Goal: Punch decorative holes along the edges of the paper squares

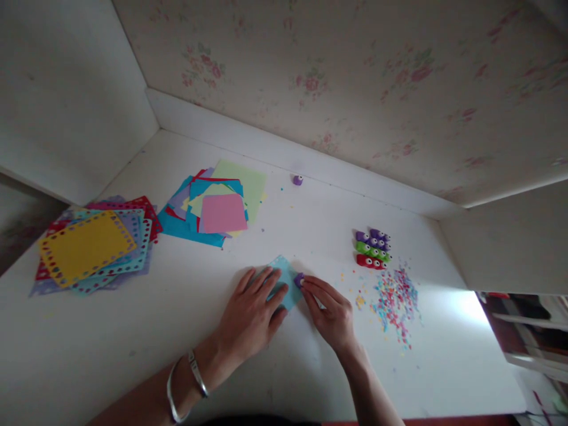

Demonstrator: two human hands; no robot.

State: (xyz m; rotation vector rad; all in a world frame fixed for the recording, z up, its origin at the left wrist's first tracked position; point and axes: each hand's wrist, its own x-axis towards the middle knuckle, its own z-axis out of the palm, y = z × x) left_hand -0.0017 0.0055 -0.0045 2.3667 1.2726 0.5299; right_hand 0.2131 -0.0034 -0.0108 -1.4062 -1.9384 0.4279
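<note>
A light blue paper sheet (pixel 290 292) lies on the white table at the centre, with small holes along its top edge. My left hand (pixel 255 305) rests flat on the sheet's left part, fingers spread. At the sheet's right edge, my right hand (pixel 331 310) pinches a small purple punch (pixel 299 279) with a white eye-like spot. Its fingers hide part of the punch. Another purple punch (pixel 297 180) sits near the back of the table.
Yellow bordered cards (pixel 89 248) top a pile at the left. A pink square (pixel 224 213) tops another paper stack. Purple punches (pixel 377 242), green punches (pixel 364 248) and red punches (pixel 368 261) stand in rows at the right, near scattered confetti (pixel 397 299). A wall closes the back.
</note>
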